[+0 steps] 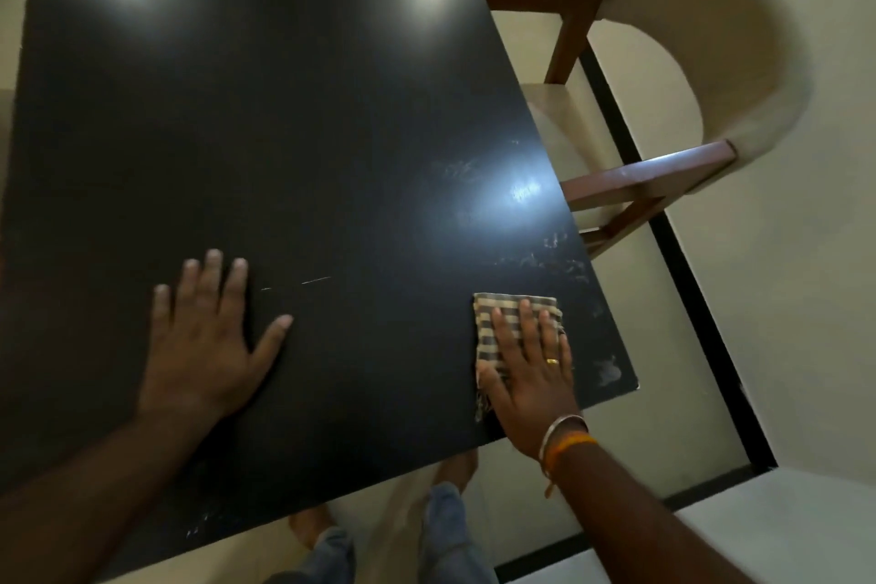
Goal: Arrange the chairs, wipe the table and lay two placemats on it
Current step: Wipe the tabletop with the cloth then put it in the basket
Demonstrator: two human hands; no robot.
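Four flat fingers (521,322) on cloth (512,313)

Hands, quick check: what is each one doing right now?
Left hand: open, flat on the black table, holding nothing.
Right hand: open, straight fingers pressing the checked cloth onto the table.

Hands (204,346) flat on table (284,133)

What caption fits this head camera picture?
Right hand presses a checked cloth on the black table; left hand rests flat.
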